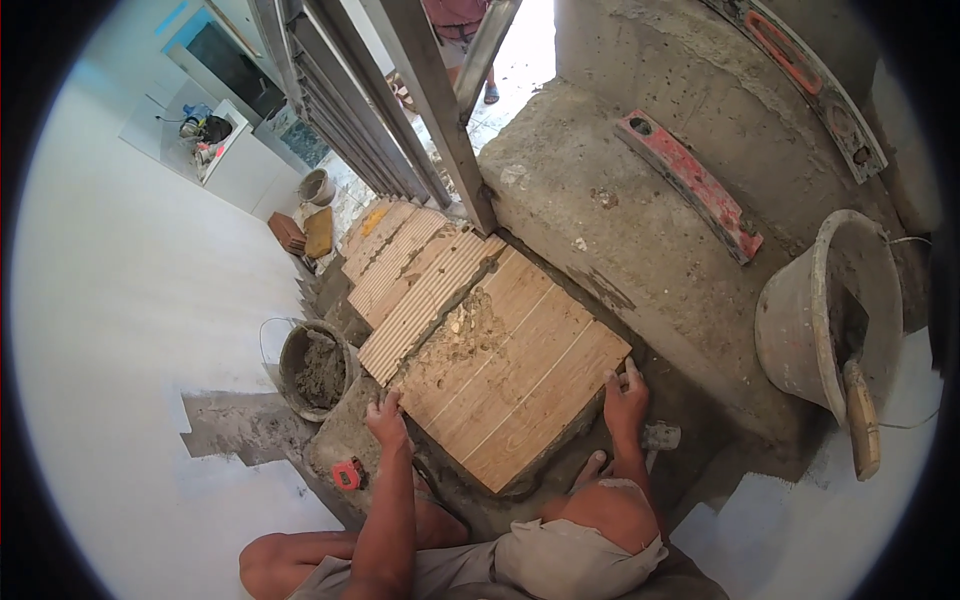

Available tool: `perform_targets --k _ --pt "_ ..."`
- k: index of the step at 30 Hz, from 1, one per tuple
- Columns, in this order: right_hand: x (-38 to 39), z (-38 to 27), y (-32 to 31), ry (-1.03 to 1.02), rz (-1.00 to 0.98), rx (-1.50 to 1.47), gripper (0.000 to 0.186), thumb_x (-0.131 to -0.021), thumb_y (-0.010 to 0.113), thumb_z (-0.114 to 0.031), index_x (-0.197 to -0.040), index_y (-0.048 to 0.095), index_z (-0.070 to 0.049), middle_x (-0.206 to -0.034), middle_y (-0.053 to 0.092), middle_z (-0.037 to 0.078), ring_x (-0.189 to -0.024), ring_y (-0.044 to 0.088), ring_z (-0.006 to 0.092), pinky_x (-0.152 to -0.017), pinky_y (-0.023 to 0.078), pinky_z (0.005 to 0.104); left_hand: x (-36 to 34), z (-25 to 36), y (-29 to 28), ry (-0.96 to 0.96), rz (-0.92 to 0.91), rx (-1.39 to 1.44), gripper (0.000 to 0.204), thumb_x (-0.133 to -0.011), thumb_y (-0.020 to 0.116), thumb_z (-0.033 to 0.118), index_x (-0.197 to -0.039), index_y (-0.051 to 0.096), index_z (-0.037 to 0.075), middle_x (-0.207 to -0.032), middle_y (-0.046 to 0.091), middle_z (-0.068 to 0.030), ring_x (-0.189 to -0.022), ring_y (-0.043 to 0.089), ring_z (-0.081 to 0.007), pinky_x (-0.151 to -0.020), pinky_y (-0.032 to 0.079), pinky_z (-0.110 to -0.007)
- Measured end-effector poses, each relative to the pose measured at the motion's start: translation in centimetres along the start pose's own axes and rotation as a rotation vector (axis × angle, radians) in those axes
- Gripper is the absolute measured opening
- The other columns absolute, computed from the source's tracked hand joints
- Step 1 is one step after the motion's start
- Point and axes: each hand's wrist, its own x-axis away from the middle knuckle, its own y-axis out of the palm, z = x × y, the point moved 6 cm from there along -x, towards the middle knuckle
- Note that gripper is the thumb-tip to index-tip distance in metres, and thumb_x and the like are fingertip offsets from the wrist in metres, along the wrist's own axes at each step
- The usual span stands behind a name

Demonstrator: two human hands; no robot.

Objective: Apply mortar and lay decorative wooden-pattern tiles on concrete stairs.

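Note:
My left hand [388, 420] grips the left corner of a wood-patterned tile [535, 390] smeared with wet mortar toward its upper part, and my right hand [625, 400] grips its right corner. Ribbed tiles [400, 290] step away beyond it, with mortar along their joints. A bucket of grey mortar [320, 375] stands left of my left hand. A red tape measure [347, 475] lies below that bucket. A grey cylindrical object [660, 437], partly hidden, is beside my right wrist.
A metal frame [468, 170] rises behind the tiles, with a person [455, 20] beyond it. A red spirit level [688, 180] lies on the concrete ledge [570, 150] at right. A large bucket [790, 330] with a wooden-handled tool [862, 430] stands at far right. A white wall [120, 300] borders the left.

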Motion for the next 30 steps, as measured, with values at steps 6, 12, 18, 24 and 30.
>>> perform_targets --k 6,12,18,24,30 --pt "-0.2 1.5 -0.4 -0.043 0.022 0.049 0.056 -0.093 0.072 -0.021 -0.138 0.058 0.009 -0.083 0.061 0.014 -0.081 0.061 0.0294 -0.077 0.051 0.0430 0.4 -1.1 0.8 0.091 0.072 -0.044 0.075 -0.089 0.078 0.020 -0.146 0.042 -0.014 -0.125 0.064 -0.0167 -0.107 0.065 -0.0207 -0.087 0.053 -0.031" --pt "-0.6 1.6 0.5 -0.039 0.040 0.060 0.056 -0.091 0.074 -0.026 -0.134 0.061 0.009 -0.090 0.065 0.017 -0.084 0.064 0.0327 -0.079 0.052 0.0427 0.4 -1.0 0.4 0.129 0.016 -0.071 0.070 -0.091 0.077 0.018 -0.145 0.043 -0.011 -0.121 0.065 -0.0135 -0.105 0.066 -0.0201 -0.085 0.054 -0.033" --pt "-0.6 1.4 0.1 0.007 0.015 0.015 0.056 -0.090 0.074 -0.025 -0.134 0.062 0.007 -0.089 0.065 0.015 -0.081 0.064 0.0312 -0.075 0.052 0.0428 0.4 -0.9 1.0 0.127 -0.023 0.000 0.058 -0.092 0.077 0.015 -0.137 0.048 -0.010 -0.115 0.064 -0.0109 -0.100 0.065 -0.0175 -0.085 0.054 -0.033" --pt "0.7 1.5 0.5 -0.031 0.055 0.026 0.055 -0.091 0.074 -0.022 -0.137 0.061 0.006 -0.086 0.064 0.011 -0.076 0.061 0.0243 -0.071 0.051 0.0391 1.0 -2.2 -1.3 0.135 0.066 -0.129 0.047 -0.092 0.075 0.012 -0.127 0.055 -0.011 -0.116 0.066 -0.0150 -0.099 0.066 -0.0206 -0.088 0.053 -0.034" --pt "0.4 2.1 0.5 -0.063 0.061 0.023 0.052 -0.092 0.074 -0.020 -0.135 0.062 0.007 -0.085 0.064 0.011 -0.076 0.061 0.0236 -0.071 0.051 0.0384 5.9 -3.4 0.7 0.027 0.038 -0.432 0.052 -0.087 0.076 0.015 -0.129 0.056 -0.009 -0.117 0.067 -0.0159 -0.102 0.066 -0.0253 -0.093 0.051 -0.037"
